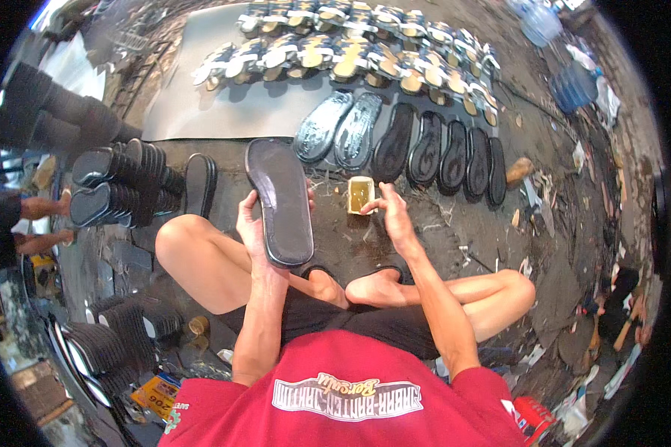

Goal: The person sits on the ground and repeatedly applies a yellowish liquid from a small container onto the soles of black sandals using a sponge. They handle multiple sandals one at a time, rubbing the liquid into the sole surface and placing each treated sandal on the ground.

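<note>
My left hand grips a black sandal sole by its edges, thumb on the near side and fingertips showing beyond the far side. The sole is tilted up before me, its flat face toward me. My right hand is at a small pale tub of yellowish-brown paste, standing on the ground. Its fingers are bent together over the tub's right rim; whatever is between them is too small to make out. Beyond the tub lie two wet, shiny soles and a row of duller black soles.
Rows of sandals with pale straps stand on a grey sheet at the back. Stacked black soles are at the left, with another person's hands nearby. Blue water jugs stand far right. Scraps litter the ground.
</note>
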The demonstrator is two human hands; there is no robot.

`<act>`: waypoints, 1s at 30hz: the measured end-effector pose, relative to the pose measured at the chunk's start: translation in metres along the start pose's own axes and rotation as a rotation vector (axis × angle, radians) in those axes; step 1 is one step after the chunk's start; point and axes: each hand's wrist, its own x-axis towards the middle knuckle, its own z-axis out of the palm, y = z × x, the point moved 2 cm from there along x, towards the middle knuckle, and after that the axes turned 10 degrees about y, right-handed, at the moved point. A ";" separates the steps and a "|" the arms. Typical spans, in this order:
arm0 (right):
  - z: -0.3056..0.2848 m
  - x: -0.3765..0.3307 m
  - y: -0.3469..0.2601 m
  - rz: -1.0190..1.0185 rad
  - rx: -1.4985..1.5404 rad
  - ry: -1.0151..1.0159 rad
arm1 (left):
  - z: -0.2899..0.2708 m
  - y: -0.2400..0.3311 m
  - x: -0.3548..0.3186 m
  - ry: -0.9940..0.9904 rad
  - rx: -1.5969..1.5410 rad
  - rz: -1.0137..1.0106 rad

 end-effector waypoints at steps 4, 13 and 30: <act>-0.013 -0.038 -0.139 0.108 0.741 -0.226 | 0.015 -0.006 -0.009 -0.131 0.002 -0.097; 0.013 -0.085 -0.208 -0.975 -0.812 0.214 | 0.060 -0.030 -0.036 -0.159 -0.003 -0.114; -0.003 -0.068 -0.205 -1.009 -1.009 0.107 | 0.066 -0.020 -0.038 -0.246 0.024 -0.235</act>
